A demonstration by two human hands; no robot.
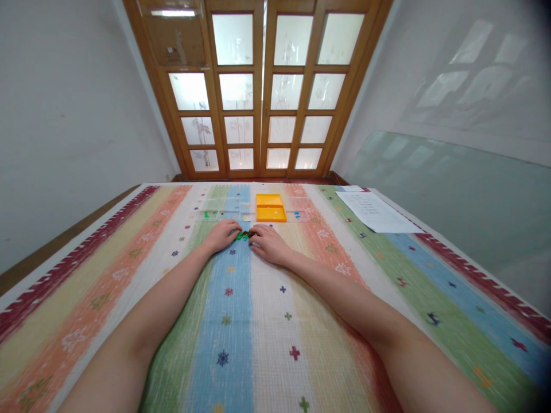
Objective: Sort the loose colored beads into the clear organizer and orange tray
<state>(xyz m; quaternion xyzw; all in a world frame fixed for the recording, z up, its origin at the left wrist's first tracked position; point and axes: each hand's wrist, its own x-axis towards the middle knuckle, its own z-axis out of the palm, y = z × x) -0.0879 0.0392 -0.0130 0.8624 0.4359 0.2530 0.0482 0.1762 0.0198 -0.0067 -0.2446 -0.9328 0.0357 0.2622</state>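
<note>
On the table's blue stripe, a small cluster of green and dark-red pieces [244,236] lies between my two hands. It is too small and too covered by fingers to name its kind. My left hand [224,235] has its fingers curled and closed on the green side. My right hand [270,243] closes on the dark-red side, fingers bent and thumb underneath. Just beyond the hands lies an open yellow plastic box [271,206], its lid folded back. Clear plastic trays flank it; small green pieces [207,214] sit to the left and small blue pieces [297,215] to the right.
A striped, patterned tablecloth [241,355] covers the table. White printed sheets [373,210] lie at the far right. Beyond the far edge stand wooden doors [264,92] with glass panes. Against the right wall leans a pale glassy panel [451,189].
</note>
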